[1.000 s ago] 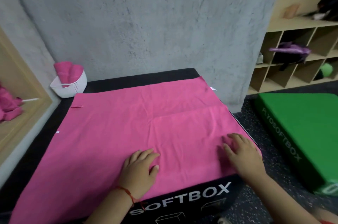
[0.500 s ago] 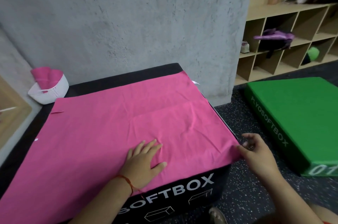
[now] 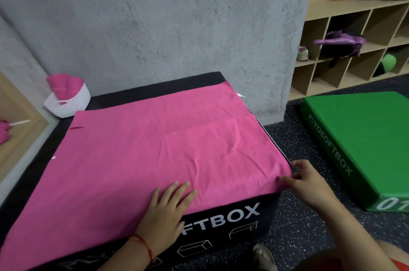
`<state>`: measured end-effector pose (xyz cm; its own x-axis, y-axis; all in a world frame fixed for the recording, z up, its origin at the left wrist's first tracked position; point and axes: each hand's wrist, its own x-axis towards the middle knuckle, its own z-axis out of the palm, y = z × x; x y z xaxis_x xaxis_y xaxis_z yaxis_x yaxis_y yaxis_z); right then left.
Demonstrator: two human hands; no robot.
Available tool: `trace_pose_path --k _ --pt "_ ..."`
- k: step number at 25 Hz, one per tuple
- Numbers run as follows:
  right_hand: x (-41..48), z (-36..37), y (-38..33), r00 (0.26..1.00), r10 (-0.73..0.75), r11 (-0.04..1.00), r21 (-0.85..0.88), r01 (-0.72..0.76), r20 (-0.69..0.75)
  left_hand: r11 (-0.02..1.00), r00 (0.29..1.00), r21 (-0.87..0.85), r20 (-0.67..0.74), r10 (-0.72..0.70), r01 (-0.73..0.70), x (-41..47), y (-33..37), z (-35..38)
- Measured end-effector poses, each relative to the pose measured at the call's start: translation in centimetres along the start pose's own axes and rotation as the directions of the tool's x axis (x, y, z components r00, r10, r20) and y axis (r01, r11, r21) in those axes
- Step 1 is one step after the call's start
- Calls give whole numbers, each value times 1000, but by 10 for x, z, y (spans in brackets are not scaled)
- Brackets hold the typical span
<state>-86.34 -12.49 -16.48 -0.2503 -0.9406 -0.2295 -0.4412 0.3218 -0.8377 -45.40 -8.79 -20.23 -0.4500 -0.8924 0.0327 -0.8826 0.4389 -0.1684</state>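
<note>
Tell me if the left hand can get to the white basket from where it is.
Probably, with a lean. The left hand lies flat on the pink cloth near the front edge; the white basket stands at the far left corner of the black box, only flat cloth between.

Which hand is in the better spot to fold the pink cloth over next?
Probably the right hand: it pinches the near right corner of the pink cloth. The left hand lies flat on the cloth, away from any corner.

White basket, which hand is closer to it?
Left. The left hand presses the pink cloth mid-front, nearer the white basket; the right hand pinches the cloth's right front corner, farther off.
</note>
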Motion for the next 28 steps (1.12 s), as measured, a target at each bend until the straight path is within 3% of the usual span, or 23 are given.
trace_pose_path --k 3,5,8,10,13,17,21,24,26,28 --pt "-4 -2 -4 985 -102 969 208 130 -140 992 989 16 77 -129 128 -7 7 3" --pt "-5 -10 -8 963 -139 920 330 213 -233 986 985 14 58 -166 165 -12 6 3" --pt "-7 -11 -9 960 -139 929 304 212 -243 994 985 -3 -134 -109 109 -31 -5 5" --pt "-8 -9 -12 957 -142 932 291 214 -252 994 939 -24 -325 -109 107 -48 -18 2" --pt "-4 -13 -29 938 -177 904 327 275 -297 976 859 -56 -466 -212 210 -70 -52 -4" --pt "-8 -17 -53 963 -219 893 365 262 -156 917 839 -149 -370 -399 370 -94 -104 -6" --pt "-15 -18 -59 962 -274 856 460 238 12 905 866 -195 -271 -421 379 -124 -126 -2" --pt "-16 -21 -41 933 -340 909 294 295 115 852 825 -296 -251 -506 432 -141 -129 -1" --pt "-17 -19 -29 914 -391 920 27 391 110 802 786 -367 -239 -570 470 -143 -129 -7" --pt "-14 -14 -21 876 -482 846 -247 473 26 781 753 -412 -274 -598 470 -137 -127 -19"
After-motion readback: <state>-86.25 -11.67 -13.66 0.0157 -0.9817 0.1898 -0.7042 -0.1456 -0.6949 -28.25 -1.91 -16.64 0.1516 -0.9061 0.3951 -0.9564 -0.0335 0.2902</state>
